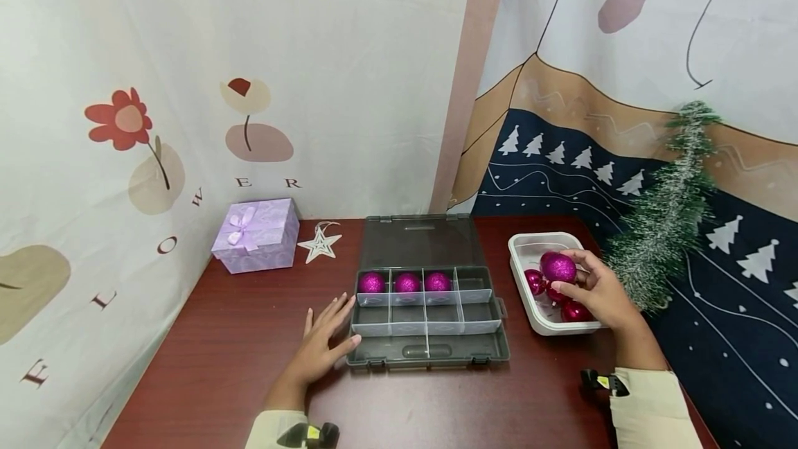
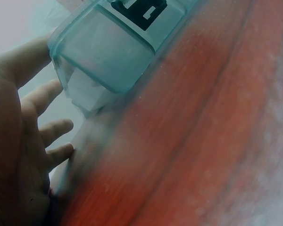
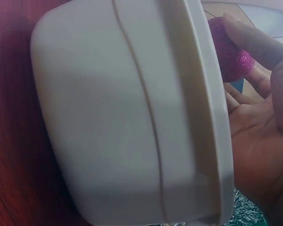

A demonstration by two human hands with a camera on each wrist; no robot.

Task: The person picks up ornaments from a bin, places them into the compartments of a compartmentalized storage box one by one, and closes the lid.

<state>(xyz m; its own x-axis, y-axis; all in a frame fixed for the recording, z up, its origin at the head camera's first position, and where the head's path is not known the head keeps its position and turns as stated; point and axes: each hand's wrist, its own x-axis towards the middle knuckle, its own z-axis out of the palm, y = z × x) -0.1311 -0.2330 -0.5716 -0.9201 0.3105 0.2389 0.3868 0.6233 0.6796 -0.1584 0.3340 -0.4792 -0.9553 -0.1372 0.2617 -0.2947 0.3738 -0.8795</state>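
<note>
My right hand pinches a glittery magenta bauble between thumb and fingers, over the white plastic tub. In the right wrist view the bauble shows just beyond the tub's rim. Shiny red baubles lie in the tub, partly hidden by the hand. A grey see-through compartment box lies with its lid folded back. Three glittery magenta baubles sit in its back row, one per compartment, from the left. My left hand, fingers extended, touches the box's left side.
A lilac gift box with a bow stands at the back left, with a white star ornament beside it. A frosted green tinsel tree stands right of the tub. Printed cloth hangs behind the dark red table.
</note>
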